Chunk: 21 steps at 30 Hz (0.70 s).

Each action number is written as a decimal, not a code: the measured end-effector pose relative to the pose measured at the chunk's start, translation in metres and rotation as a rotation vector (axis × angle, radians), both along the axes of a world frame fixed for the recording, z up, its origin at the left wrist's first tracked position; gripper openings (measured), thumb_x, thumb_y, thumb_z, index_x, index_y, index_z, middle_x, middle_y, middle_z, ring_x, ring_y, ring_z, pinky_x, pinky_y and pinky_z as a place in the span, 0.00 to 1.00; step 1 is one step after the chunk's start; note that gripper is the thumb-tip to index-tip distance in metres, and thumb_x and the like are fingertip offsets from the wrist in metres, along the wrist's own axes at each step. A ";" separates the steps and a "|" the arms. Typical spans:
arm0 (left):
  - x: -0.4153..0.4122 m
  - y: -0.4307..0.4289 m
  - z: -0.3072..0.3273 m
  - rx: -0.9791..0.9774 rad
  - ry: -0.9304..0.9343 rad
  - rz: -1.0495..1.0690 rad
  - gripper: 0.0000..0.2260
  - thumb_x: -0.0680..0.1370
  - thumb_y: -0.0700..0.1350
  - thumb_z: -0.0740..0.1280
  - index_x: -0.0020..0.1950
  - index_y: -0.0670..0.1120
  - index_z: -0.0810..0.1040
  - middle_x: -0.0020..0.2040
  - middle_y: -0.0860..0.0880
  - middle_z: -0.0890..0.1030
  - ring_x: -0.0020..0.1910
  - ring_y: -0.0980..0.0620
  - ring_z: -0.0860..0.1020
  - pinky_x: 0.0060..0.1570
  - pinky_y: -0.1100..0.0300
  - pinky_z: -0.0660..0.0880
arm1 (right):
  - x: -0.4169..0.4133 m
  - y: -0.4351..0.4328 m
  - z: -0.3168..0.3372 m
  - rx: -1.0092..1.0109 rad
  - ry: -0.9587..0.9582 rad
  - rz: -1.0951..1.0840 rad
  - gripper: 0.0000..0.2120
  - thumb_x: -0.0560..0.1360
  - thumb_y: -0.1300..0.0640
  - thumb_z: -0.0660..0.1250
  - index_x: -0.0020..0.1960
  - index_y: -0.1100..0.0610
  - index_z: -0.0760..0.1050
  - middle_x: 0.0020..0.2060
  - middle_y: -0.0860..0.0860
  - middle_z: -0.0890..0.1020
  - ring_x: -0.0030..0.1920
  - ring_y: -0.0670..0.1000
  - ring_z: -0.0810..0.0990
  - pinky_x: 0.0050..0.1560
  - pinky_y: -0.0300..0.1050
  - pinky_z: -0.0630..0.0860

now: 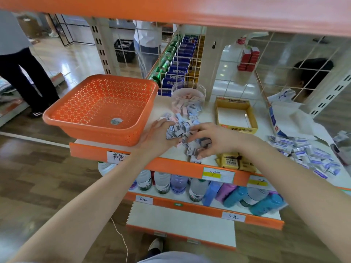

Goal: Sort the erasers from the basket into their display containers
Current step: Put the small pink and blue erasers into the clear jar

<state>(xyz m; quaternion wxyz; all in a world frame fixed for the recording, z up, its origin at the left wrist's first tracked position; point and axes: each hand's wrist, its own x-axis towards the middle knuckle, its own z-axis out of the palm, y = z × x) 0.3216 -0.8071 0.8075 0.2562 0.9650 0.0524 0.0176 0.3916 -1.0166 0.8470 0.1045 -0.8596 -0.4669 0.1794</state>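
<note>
A pile of small wrapped erasers (185,126) lies on the white shelf between the orange perforated basket (102,107) and the yellow cardboard display box (235,114). My left hand (159,135) cups the pile's left side, fingers curled around several erasers. On the pile's right side, my right hand (212,139) has its fingers curled over other erasers. Behind the pile a clear round jar (188,95) holds pink and blue erasers. The basket is empty except for a sticker on its floor. The yellow box is empty.
A second heap of larger blue-and-white erasers (307,154) lies at the right beside a white open carton (288,118). Yellow packets (233,160) sit at the shelf's front edge. Water bottles (171,183) fill the lower shelf. An orange shelf (190,10) hangs overhead. People stand nearby.
</note>
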 end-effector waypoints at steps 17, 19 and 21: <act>-0.037 -0.013 0.025 -0.217 -0.132 -0.308 0.11 0.75 0.46 0.71 0.57 0.50 0.80 0.55 0.54 0.79 0.52 0.56 0.76 0.53 0.66 0.72 | 0.012 0.034 -0.011 0.167 -0.180 -0.116 0.17 0.73 0.53 0.70 0.62 0.46 0.77 0.65 0.53 0.73 0.66 0.56 0.67 0.67 0.48 0.60; -0.036 -0.024 0.028 -0.180 -0.035 -0.401 0.13 0.76 0.47 0.70 0.60 0.50 0.79 0.57 0.55 0.78 0.54 0.58 0.76 0.52 0.70 0.69 | 0.013 0.032 -0.006 0.196 -0.155 -0.122 0.18 0.74 0.55 0.69 0.62 0.46 0.76 0.64 0.53 0.73 0.65 0.54 0.69 0.65 0.48 0.62; -0.032 -0.034 0.026 -0.158 0.056 -0.472 0.15 0.76 0.48 0.69 0.62 0.51 0.78 0.59 0.56 0.78 0.54 0.61 0.74 0.50 0.74 0.68 | 0.012 0.027 -0.002 0.221 -0.152 -0.129 0.18 0.74 0.56 0.69 0.63 0.47 0.76 0.64 0.52 0.74 0.64 0.53 0.70 0.65 0.49 0.65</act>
